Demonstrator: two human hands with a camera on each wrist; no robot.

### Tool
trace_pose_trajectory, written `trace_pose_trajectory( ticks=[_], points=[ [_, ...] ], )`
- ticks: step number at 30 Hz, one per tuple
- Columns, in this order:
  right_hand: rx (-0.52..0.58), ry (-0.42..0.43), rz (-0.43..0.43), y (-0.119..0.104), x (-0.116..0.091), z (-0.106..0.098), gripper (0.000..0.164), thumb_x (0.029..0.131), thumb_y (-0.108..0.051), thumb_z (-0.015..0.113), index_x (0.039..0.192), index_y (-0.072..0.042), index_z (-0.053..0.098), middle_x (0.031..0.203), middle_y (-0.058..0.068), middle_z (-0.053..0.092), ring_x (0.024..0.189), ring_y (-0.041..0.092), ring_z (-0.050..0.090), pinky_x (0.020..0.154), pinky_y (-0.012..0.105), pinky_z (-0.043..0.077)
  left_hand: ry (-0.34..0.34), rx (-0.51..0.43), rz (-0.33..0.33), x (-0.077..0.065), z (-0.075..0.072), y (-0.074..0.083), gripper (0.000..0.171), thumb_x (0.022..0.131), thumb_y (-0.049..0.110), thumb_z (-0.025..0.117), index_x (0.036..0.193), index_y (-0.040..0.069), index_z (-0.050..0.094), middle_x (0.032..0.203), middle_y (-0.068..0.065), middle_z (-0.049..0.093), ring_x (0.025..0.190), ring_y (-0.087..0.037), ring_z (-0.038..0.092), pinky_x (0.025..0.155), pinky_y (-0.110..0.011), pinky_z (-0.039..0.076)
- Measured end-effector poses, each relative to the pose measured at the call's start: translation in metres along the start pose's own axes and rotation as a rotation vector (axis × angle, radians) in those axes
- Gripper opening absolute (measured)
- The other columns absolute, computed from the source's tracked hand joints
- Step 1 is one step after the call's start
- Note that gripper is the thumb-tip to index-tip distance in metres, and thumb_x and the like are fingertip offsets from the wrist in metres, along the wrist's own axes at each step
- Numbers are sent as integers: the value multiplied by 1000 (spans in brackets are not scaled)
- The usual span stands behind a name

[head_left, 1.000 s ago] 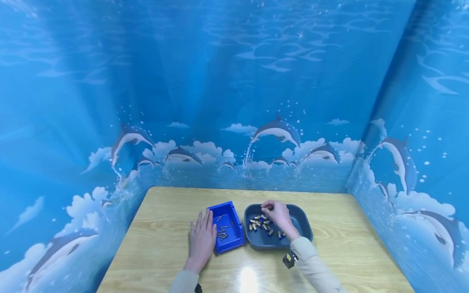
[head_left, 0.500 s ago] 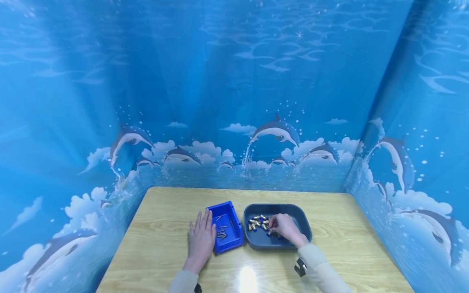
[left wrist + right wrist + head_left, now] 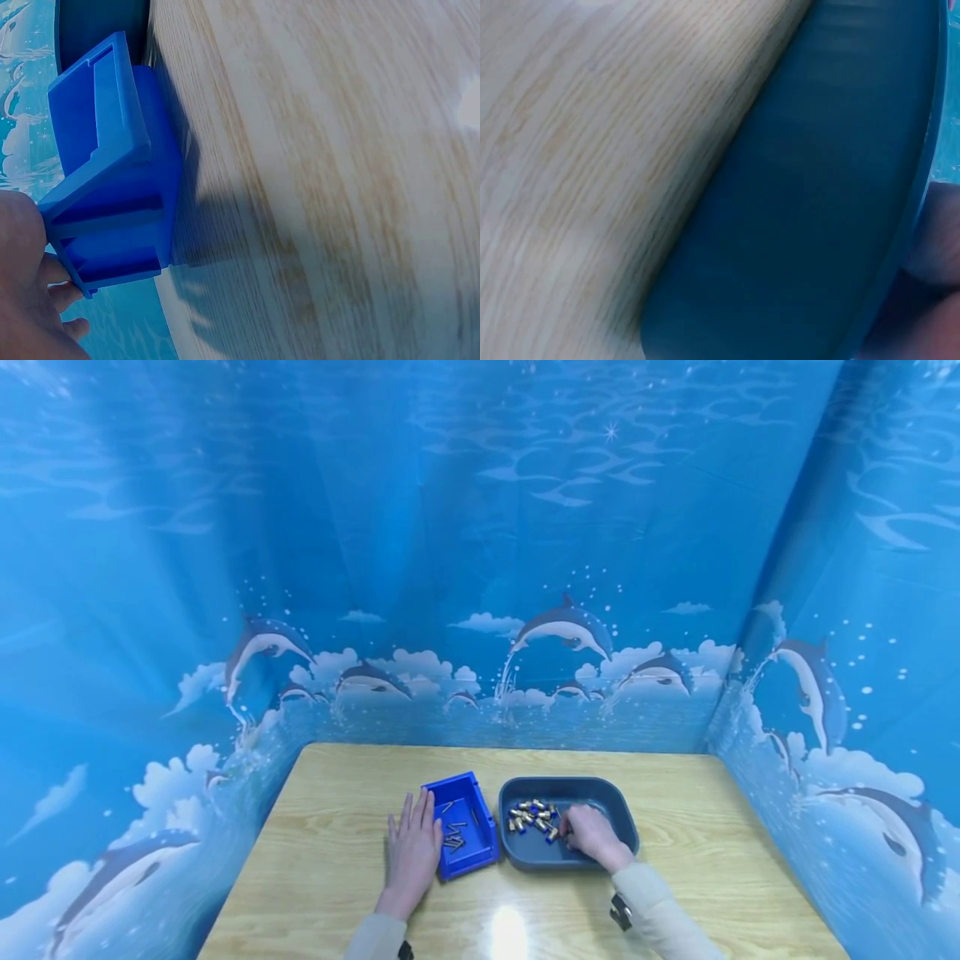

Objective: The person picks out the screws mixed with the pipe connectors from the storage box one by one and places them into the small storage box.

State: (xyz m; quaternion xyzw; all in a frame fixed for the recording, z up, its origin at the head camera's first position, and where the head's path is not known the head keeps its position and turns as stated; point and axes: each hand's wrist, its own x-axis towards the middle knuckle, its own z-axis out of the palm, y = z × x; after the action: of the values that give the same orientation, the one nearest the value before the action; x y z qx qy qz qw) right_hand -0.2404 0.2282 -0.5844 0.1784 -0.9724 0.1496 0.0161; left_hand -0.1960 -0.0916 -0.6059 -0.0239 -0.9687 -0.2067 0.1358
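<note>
My left hand lies along the left side of a small blue plastic bin, fingers straight and touching its edge. Several thin metal pins lie inside that bin. In the left wrist view, the hand is at a corner of the bin. My right hand reaches down into a dark grey-blue tray, its fingers bent near the floor. Just left of the fingertips sits a pile of brass fittings with blue ends. The fingers hide whatever is under them, so I cannot tell what they hold.
Both containers stand side by side on a light wood-grain table. In the right wrist view, the tray's outer wall fills much of the picture. A blue dolphin-print curtain hangs behind the table.
My right hand has come down from above the fittings pile and shifted right and nearer, its fingers now low in the tray. The left hand and the bin have stayed in place.
</note>
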Motion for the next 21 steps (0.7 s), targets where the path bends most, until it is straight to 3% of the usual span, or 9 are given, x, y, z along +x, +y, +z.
trace_pose_trajectory(
  ticks=[6, 14, 21],
  points=[
    [-37, 44, -33, 2, 1, 3, 26, 60, 2, 91, 69, -12, 71, 70, 0, 69, 65, 18, 63, 63, 39, 58, -4, 3, -1, 0, 0, 0, 55, 107, 28, 48, 156, 5, 37, 163, -12, 33, 152, -39, 22, 119, -68, 18],
    [-130, 123, -34, 4, 5, 3, 25, 68, -12, 92, 61, -15, 68, 61, -5, 64, 55, 14, 57, 53, 34, 54, 1, 8, 1, 0, 0, 1, 55, 107, 28, 49, 155, 5, 38, 163, -13, 33, 152, -39, 23, 119, -69, 20],
    [43, 111, 79, 12, 8, 6, 18, 83, -9, 82, 71, -10, 69, 66, -3, 65, 58, 11, 57, 56, 34, 53, 0, 14, -1, 0, 2, 1, 56, 105, 27, 51, 156, 5, 38, 163, -13, 33, 152, -39, 23, 119, -69, 20]
  ],
)
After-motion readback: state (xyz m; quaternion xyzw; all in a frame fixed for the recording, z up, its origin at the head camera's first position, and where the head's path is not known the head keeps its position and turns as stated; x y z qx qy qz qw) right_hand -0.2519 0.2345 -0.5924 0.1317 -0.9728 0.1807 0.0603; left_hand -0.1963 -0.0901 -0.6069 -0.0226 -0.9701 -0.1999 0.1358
